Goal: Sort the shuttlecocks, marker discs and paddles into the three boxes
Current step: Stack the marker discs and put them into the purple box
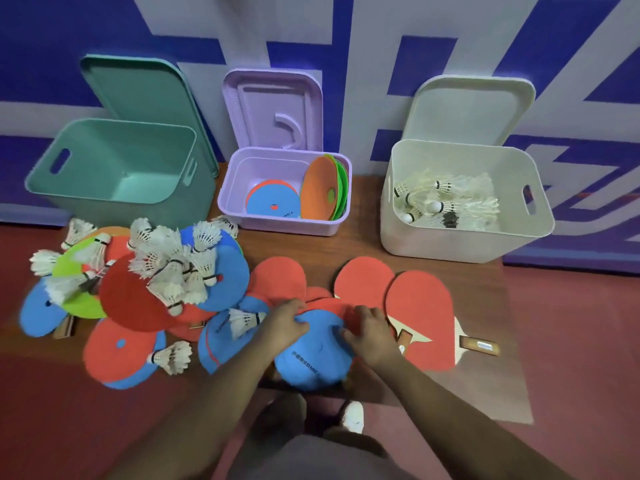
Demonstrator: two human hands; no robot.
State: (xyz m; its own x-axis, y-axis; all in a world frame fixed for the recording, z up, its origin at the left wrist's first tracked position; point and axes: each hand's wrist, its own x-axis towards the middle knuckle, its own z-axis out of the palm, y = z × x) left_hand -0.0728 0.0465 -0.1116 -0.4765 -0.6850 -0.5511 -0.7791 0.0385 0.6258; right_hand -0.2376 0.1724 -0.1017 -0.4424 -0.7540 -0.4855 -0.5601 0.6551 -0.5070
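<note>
Fingers [300, 324] of left hand [285, 323], right hand [370, 336], gripping blue disc [311, 362] (round, smooth, printed)

Low brown wooden table [360, 237], red floor [571, 341] around it.

Back row, upper part of the frame: teal box [138, 213] at left, purple box [287, 225] in the centre, white box [450, 244] at right. All stand upright and apart.

Left half: a heap of marker discs [138, 306] in red, blue, green and orange, overlapping, with shuttlecocks [173, 271] strewn over them.

Centre to right: red paddles [419, 313] lying flat, blades overlapping. One wooden handle [479, 346] points right.

Lower centre: blue disc [311, 358] at the front edge, overlapping the paddles.
</note>
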